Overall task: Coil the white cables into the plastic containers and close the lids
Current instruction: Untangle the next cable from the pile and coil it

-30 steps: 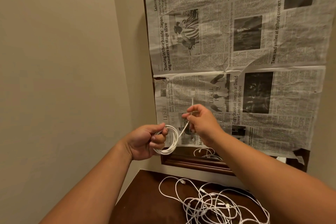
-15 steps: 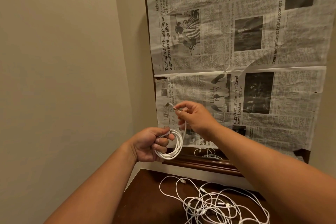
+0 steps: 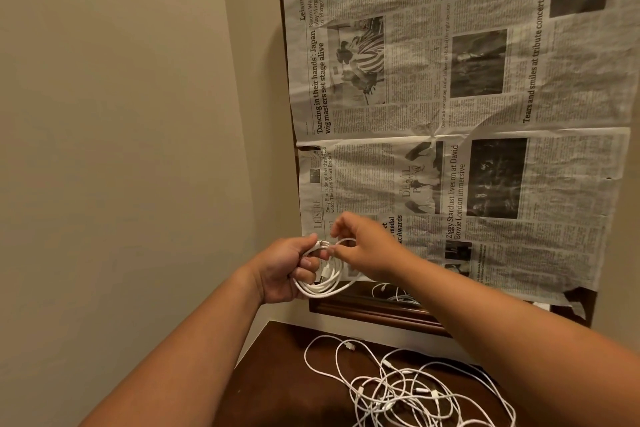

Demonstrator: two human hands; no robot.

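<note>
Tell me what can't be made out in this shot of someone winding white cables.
Head view:
- Right hand: motion-blurred; whether it pinches the coiled cable held by the left hand is unclear.
- Loose cables on the table: cut off by the bottom edge.
- Plastic containers: none in frame.
- Wooden frame on the wall: its contents covered by newspaper.

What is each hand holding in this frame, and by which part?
The left hand grips the coiled cable at the top of its loops. The right hand is at the same spot, too blurred to tell a hold.
</note>
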